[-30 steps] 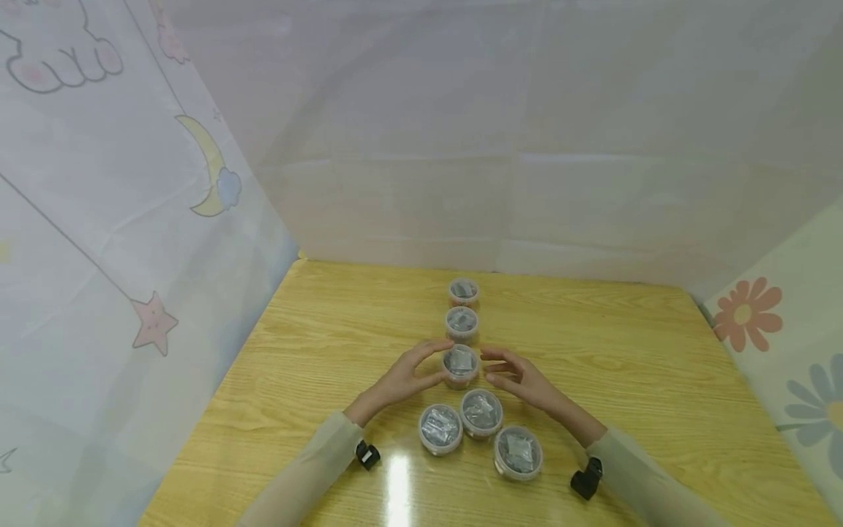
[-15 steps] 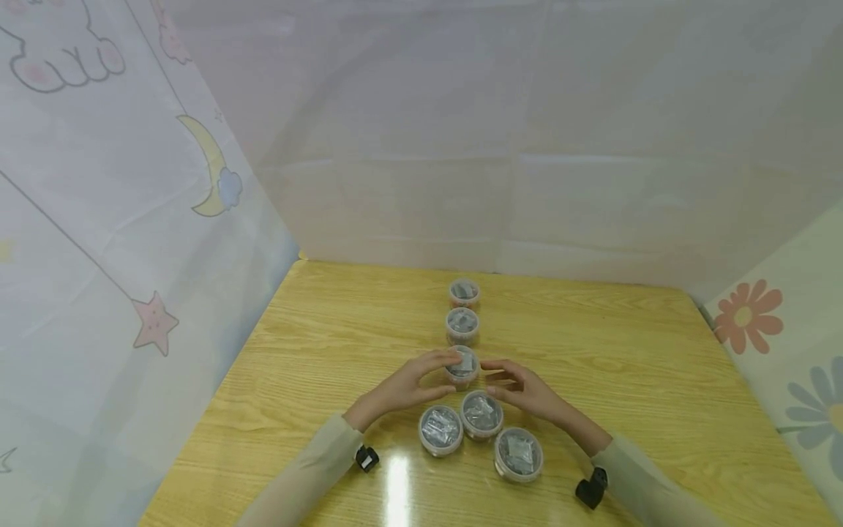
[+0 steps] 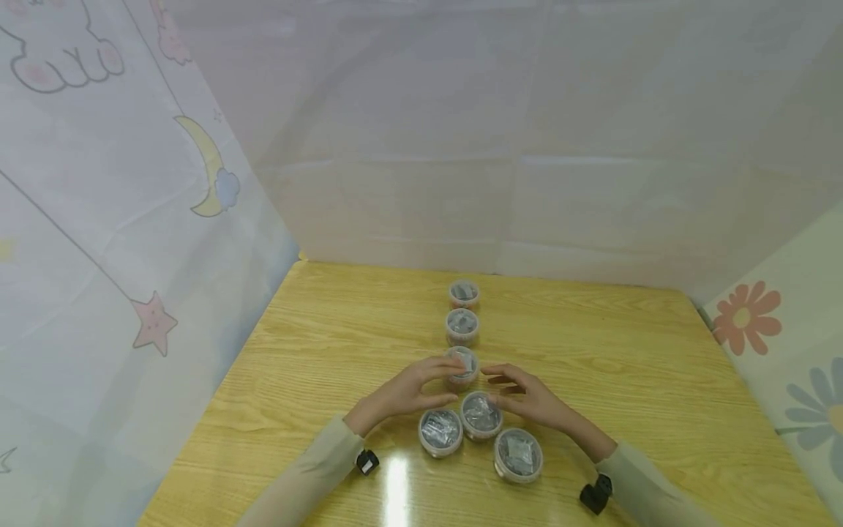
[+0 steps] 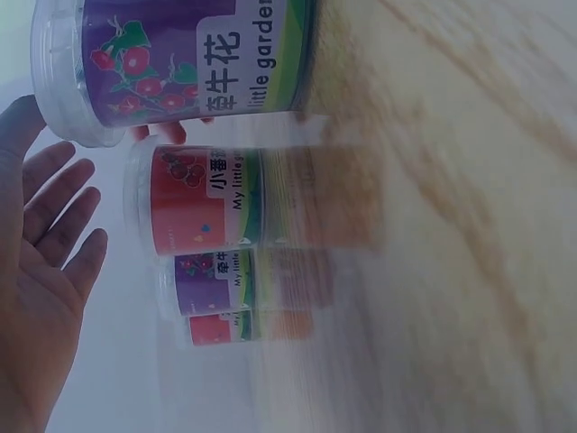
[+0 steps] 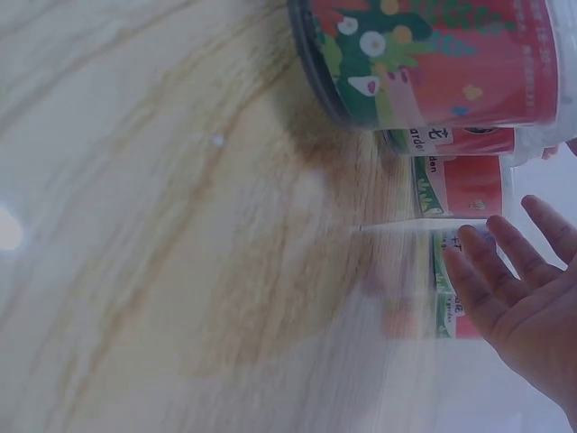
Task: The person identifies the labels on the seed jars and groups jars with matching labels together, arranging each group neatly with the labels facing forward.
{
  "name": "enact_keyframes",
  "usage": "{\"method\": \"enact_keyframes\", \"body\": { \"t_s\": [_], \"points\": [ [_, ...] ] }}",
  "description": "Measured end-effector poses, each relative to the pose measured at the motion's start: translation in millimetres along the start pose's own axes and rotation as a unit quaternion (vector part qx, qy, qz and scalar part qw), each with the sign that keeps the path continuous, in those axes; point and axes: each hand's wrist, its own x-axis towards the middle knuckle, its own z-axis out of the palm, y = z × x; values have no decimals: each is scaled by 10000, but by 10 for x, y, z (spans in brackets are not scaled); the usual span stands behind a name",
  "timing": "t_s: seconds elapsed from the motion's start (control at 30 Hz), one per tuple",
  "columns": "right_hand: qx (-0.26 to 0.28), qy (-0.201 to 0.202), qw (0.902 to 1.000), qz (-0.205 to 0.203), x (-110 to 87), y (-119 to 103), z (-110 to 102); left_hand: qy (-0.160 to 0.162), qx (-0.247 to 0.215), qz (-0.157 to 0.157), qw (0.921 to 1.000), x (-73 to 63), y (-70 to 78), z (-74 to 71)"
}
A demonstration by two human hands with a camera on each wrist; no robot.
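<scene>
Several round clear-lidded tubs stand upright on the table, with foil-like packets showing under the lids. My left hand (image 3: 416, 386) has its fingers extended over the lid of the third tub in the row (image 3: 469, 377). My right hand (image 3: 532, 395) is on the other side, its thumb overlapping the right rim of the near middle tub (image 3: 481, 416). Neither hand grips anything. In the left wrist view, the left hand (image 4: 45, 262) is spread beside a red-labelled tub (image 4: 198, 203) and a closer purple-labelled tub (image 4: 180, 59). In the right wrist view, the right hand (image 5: 523, 298) shows relaxed, spread fingers.
Two more tubs, the farthest (image 3: 464, 293) and the one before it (image 3: 462, 324), continue the row toward the back. Closer in stand a left tub (image 3: 440, 430) and a right tub (image 3: 518, 454). A pale cloth (image 3: 408, 212) hangs behind the wooden table (image 3: 626, 351).
Both hands have moved slightly toward the body; the left fingers have come over the third tub's lid, and the right thumb has reached the near middle tub's rim. The tubs stay in place.
</scene>
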Motion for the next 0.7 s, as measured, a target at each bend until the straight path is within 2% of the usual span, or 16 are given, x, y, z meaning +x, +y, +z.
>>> {"method": "enact_keyframes", "body": {
  "t_s": [0.27,0.47,0.7],
  "points": [
    [-253,-84,9992,-290,-22,-31,-22,26,18,426,9991,29,62,0],
    [-524,-109,9976,-440,-53,-27,-35,36,132,469,9988,22,78,7],
    [-611,-141,9971,-428,-71,-24,-36,-226,-19,349,9991,14,92,39]
  ]
}}
